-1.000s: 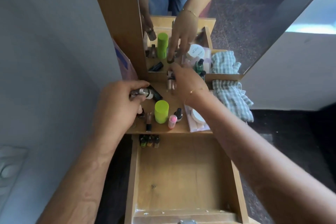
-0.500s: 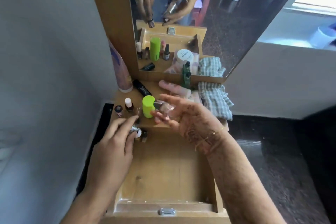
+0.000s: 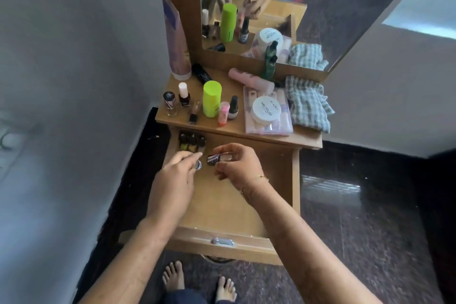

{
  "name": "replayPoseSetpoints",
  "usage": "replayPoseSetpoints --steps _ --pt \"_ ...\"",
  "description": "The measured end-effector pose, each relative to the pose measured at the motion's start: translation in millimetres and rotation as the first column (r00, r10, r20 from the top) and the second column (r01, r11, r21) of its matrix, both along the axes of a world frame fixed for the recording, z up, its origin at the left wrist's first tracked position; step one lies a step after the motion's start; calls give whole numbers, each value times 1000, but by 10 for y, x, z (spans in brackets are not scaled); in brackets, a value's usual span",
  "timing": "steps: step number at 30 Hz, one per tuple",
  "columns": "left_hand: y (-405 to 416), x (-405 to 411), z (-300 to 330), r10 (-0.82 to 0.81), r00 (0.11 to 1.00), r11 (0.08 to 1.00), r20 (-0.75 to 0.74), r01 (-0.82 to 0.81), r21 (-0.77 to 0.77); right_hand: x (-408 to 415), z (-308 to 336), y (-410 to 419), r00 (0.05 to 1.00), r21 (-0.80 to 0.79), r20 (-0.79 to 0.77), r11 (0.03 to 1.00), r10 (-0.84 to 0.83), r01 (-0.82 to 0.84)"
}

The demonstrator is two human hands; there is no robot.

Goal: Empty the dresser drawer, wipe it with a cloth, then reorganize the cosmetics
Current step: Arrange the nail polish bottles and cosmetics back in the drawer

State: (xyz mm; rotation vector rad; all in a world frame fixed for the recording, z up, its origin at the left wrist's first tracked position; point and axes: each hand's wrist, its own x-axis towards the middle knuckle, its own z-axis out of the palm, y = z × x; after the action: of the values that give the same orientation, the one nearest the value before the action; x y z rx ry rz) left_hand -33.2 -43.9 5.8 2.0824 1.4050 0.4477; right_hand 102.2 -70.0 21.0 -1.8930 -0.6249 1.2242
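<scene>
Bare feet (image 3: 197,281) are seen nearest, on the dark polished floor (image 3: 357,217) below the pulled-out dresser drawer (image 3: 222,205), whose metal handle (image 3: 222,241) faces the person. Over the drawer's wooden bottom, the left hand (image 3: 172,180) is held with fingers curled and pinching a small silver-capped bottle (image 3: 198,164) at its tip; how the bottle stands is not clear. The right hand (image 3: 238,165) is held just beside it, fingers curled around a clear bottle with a dark cap (image 3: 219,157), carried on its side. Both are judged to be on their way into the drawer, so that the refilling stage is in hand. Three small bottles (image 3: 192,142) are already set upright in a row at the drawer's far left corner, which suggests that a row is being built from the back. On the dresser top (image 3: 234,128), the unsorted cosmetics are kept within reach: a lime-green tube (image 3: 211,99), a pink bottle (image 3: 223,113), a dark nail polish (image 3: 233,107), a white-capped polish (image 3: 183,95), a round white jar (image 3: 266,109) resting on a clear pouch (image 3: 269,128), and a pink roll (image 3: 250,80). The checked cloth (image 3: 308,103) is left crumpled at the right edge, apparently no longer needed. Farthest, a tall lilac tube (image 3: 176,44) is stood by the mirror (image 3: 320,7).
</scene>
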Motion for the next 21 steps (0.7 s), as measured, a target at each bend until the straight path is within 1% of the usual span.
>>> replayPoseSetpoints --steps 3,5,7,9,12,16,21 --pt "35 35 -109 6 997 1000 -75 -6 1 -33 -270 70 972 -47 236 999 9 2" --pt "61 60 -174 16 988 1000 -153 -16 -1 -22 -446 116 925 -105 370 993 88 -52" --pt "94 89 -277 20 982 999 -186 -24 -22 -15 -618 163 873 -168 455 979 179 -113" --pt "128 114 -405 18 984 999 -179 -24 -29 -30 -754 205 842 -216 485 966 235 -145" --pt "166 140 -561 31 985 998 -172 -39 -39 -61 -891 259 811 -236 524 959 261 -156" --pt "217 248 -674 46 991 997 -123 -54 -61 -81 -983 317 810 -184 550 975 205 -121" --pt "322 446 -716 40 995 998 -94 -44 -40 -49 -1059 357 816 -99 573 995 72 -19"
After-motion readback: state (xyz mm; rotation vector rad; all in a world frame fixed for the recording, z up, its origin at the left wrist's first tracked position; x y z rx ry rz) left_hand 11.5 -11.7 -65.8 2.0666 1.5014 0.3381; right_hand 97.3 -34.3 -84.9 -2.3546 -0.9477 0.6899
